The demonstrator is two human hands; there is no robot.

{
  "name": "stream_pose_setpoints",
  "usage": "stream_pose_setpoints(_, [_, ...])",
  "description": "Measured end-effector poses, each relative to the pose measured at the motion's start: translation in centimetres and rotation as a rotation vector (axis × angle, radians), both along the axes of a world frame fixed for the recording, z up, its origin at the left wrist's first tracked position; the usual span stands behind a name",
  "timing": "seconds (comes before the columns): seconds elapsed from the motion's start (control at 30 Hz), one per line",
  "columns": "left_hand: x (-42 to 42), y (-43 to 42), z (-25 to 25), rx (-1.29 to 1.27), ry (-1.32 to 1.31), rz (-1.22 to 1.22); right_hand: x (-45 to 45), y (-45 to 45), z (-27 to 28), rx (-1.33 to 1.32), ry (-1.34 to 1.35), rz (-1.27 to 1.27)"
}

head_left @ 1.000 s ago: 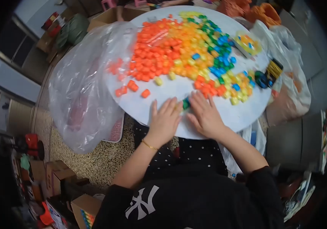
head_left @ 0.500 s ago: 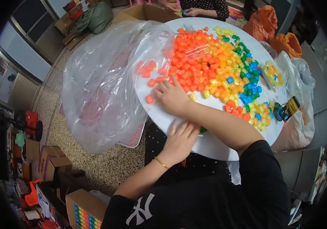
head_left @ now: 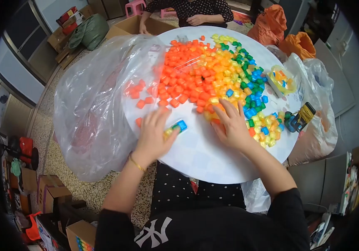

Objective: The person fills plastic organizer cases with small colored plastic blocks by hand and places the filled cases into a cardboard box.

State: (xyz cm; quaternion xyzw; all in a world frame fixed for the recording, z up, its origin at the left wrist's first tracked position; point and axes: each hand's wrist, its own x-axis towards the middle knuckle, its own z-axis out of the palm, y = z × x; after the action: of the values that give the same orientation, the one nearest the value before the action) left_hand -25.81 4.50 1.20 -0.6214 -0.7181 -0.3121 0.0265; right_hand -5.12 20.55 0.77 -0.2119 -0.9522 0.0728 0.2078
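Note:
On the white round table (head_left: 213, 157) lies a large pile of translucent cubes in bands: orange-red cubes (head_left: 183, 83), yellow ones (head_left: 225, 69), green and blue ones (head_left: 252, 98). My left hand (head_left: 152, 131) rests at the near left, its thumb and fingers around a short row of cubes (head_left: 177, 128) whose far end is blue, with green and yellow behind. My right hand (head_left: 233, 129) has its fingers spread over the near edge of the pile, touching orange and yellow cubes. Whether a cube sits under its fingertips is hidden.
A clear plastic bag (head_left: 100, 113) covers the table's left edge. On the right are a small yellow-rimmed tray (head_left: 282, 81), a black and yellow object (head_left: 300, 118) and white bags (head_left: 313, 83). Across the table sits another person (head_left: 200, 14) beside an open cardboard box (head_left: 121, 28).
My right hand has moved from the left-side orange cubes to the pile's middle near edge. My left hand has shifted left, and the row of cubes now shows beside it.

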Motion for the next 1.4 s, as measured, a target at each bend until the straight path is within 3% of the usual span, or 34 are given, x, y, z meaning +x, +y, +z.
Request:
stream_pose_setpoints(0.1, [-3.5,8.8,1.2,0.229,-0.001,-0.003,2.1,-1.4,-0.8,-0.042,-0.012,0.000])
stream_pose_setpoints(0.17, [-5.4,15.1,0.5,0.275,0.273,0.145,2.5,-2.0,-0.7,-0.049,-0.009,0.006])
stream_pose_setpoints(0.2, [-6.7,17.4,0.0,0.277,0.270,0.138,2.8,-2.2,-0.6,-0.058,-0.003,0.018])
stream_pose_setpoints(0.27, [-8.4,19.8,-1.3,-0.220,0.087,0.119,3.9,-2.4,0.4,-0.082,0.013,-0.002])
stream_pose_setpoints(0.3, [-8.0,19.3,-1.2,-0.229,0.081,0.109,5.1,-2.2,0.7,-0.106,0.060,0.008])
stream_pose_setpoints(0.37, [-6.0,16.6,1.3,0.213,-0.042,0.027,7.4,-1.6,1.4,-0.156,0.215,0.005])
stream_pose_setpoints(0.47, [0.9,8.2,3.5,0.236,-0.018,-0.232,11.3,0.4,-1.1,-0.331,0.385,-0.140])
stream_pose_setpoints(0.5, [2.6,6.1,0.9,0.169,0.035,-0.395,11.2,0.3,-1.4,-0.341,0.383,-0.143])
stream_pose_setpoints(0.57, [6.9,1.6,-0.6,-0.029,0.158,-0.450,10.1,0.6,-1.5,-0.410,0.361,-0.235])
stream_pose_setpoints(0.7, [8.3,0.3,0.2,-0.042,-0.065,-0.324,4.2,-0.2,0.6,-0.273,0.332,-0.085])
stream_pose_setpoints(0.8, [7.2,5.0,0.1,0.052,-0.089,-0.240,0.5,2.0,-1.1,-0.118,0.219,-0.087])
stream_pose_setpoints(0.97, [7.0,9.5,-2.7,-0.023,0.092,-0.235,-0.8,3.3,-2.1,-0.036,0.012,-0.125])
stream_pose_setpoints(1.3, [7.9,9.4,-4.0,0.030,0.172,-0.195,0.5,2.1,-1.6,-0.119,0.286,-0.186])
stream_pose_setpoints(1.4, [7.8,9.2,-3.5,0.049,0.054,-0.225,2.3,0.4,-0.9,-0.233,0.395,-0.229])
